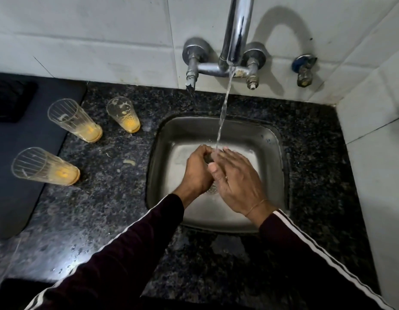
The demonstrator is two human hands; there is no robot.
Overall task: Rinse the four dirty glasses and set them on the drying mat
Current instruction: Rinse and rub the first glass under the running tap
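Two hands meet over the sink (270, 139), under the running water (224, 108). The left hand (197, 173) has its fingers curled in a grip round a glass (209, 158), of which only a small dark part shows between the hands; the rest is hidden. The right hand (236, 182) lies with fingers straight and close together against the glass from the other side, its fingertips at the point where the stream lands. A thin bracelet sits on the right wrist, and both arms wear dark sleeves with white stripes.

The water falls from a chrome tap (235, 34) fixed to the white tiled wall (104, 30), with a valve on either side of the spout. A separate small valve with a blue part (304, 68) sits on the wall further right.

Three dirty glasses stand upright on the dark speckled tabletop (118, 193), left of the sink, each with orange residue at the bottom. The nearest to the sink (123, 115) stands well clear of the mat. The second glass (74, 120) and the third glass (45, 166) stand at the edge of the dark drying mat (19, 175), which lies along the left side. A small pale scrap (129, 162) lies on the tabletop between the glasses and the sink.
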